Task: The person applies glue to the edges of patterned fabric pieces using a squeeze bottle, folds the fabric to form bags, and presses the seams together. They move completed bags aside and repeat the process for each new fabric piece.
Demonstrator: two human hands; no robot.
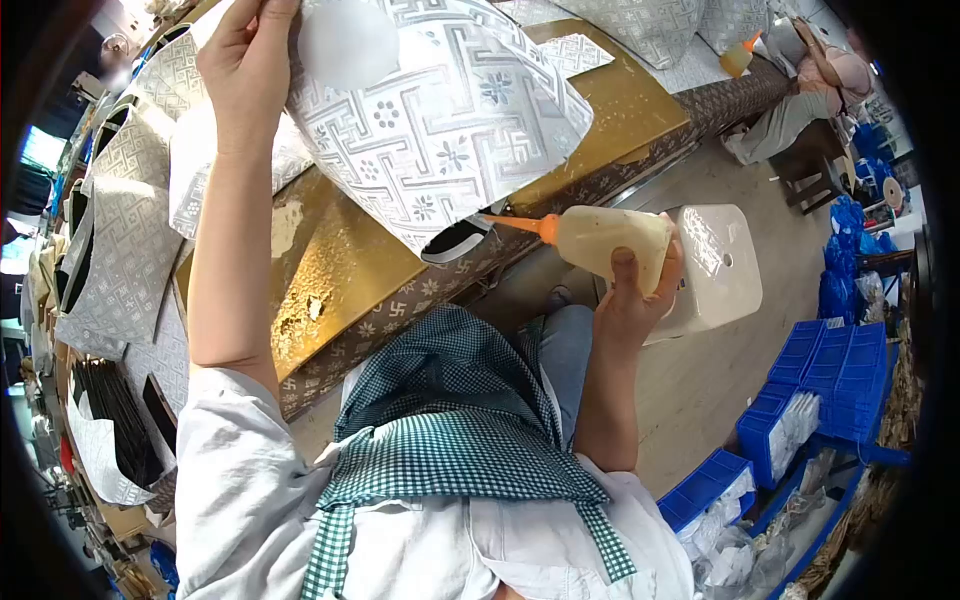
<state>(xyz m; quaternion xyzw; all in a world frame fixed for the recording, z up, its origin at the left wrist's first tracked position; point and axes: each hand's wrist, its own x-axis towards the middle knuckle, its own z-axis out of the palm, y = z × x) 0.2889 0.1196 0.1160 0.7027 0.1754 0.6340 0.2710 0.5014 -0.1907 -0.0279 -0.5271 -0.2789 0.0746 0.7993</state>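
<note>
My left hand (252, 75) is closed on the upper edge of a patterned grey-white sheet (450, 120), which hangs curved over the table. A squeeze bottle (605, 238) of pale yellowish liquid lies tilted in my right hand (640, 300), fingers wrapped round its base. Its orange nozzle (530, 226) points left, with the tip close to the sheet's lower edge. Whether the tip touches cannot be made out. By that edge shows a dark curved strip (455, 243) with a pale rim.
Dried yellowish residue marks the worktable (340, 270). Similar patterned pieces (125, 220) stand at the left. A pale plastic container (725, 260) is beyond my right hand, and blue crates (830, 380) are at the right. Another orange-tipped bottle (738, 58) is near a seated person (825, 75).
</note>
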